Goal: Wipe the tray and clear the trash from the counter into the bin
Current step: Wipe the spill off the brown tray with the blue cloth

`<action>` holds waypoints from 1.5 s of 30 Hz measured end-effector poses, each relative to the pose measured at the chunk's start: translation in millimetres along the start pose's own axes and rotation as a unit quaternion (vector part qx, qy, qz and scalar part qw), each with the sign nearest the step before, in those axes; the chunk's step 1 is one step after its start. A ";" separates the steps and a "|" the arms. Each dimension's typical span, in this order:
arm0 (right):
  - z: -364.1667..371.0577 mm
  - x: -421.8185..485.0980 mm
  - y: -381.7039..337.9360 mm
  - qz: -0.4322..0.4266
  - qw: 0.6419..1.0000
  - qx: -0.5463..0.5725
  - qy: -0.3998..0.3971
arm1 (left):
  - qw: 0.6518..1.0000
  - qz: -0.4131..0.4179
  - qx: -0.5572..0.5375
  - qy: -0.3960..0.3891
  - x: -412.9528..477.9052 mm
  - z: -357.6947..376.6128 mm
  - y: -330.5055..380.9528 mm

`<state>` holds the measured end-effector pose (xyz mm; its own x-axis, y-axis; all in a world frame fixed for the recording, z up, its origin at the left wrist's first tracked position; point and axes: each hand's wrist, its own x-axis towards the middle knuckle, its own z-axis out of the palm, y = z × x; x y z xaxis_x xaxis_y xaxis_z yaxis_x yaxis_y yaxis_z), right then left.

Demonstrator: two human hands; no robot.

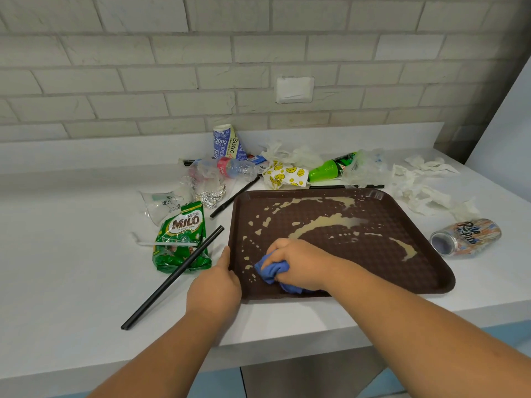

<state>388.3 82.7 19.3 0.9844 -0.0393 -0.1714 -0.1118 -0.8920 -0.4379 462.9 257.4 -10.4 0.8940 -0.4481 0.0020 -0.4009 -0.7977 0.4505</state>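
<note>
tray [402,268] lies on counter [71,268], long axis left-right. right hand [298,261] clamps cloth [271,270] at its near-left corner; spill [319,224] spreads away and rightward from the fingers. left hand [214,285] grips the left rim.

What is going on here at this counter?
A person is wiping a brown tray: the right hand presses a bunched blue cloth onto its near left corner while the left hand holds the tray's left rim. Beige spilled liquid covers much of the tray. Trash lies on the white counter around it, including a Milo packet, a black straw, crumpled tissues and a crushed can. No bin is in view.
</note>
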 end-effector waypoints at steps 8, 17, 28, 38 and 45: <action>15.9 12.9 -15.8 -0.025 0.993 -0.108 0.033 | 0.982 0.017 -0.173 -0.077 3.7 -11.0 -11.0; 19.1 24.9 -24.5 -0.029 0.990 -0.128 0.042 | 0.916 -0.032 -0.373 -0.143 6.5 -17.3 -17.7; 11.8 27.0 -32.8 -0.062 0.988 -0.144 0.003 | 0.903 -0.029 -0.405 -0.136 9.9 -13.3 -21.2; 0.1 14.5 -22.5 -0.045 0.994 -0.096 -0.011 | 0.915 -0.026 -0.385 -0.120 10.1 -10.5 -22.8; -12.2 -23.3 2.5 -0.044 0.998 -0.004 -0.042 | 0.921 -0.022 -0.372 -0.117 7.6 -13.4 -20.2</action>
<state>366.7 75.9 33.0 0.9756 0.0760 -0.2058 -0.0246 -0.8943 -0.4468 480.5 275.5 -7.5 0.8029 -0.5669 -0.1840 -0.0401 -0.3595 0.9323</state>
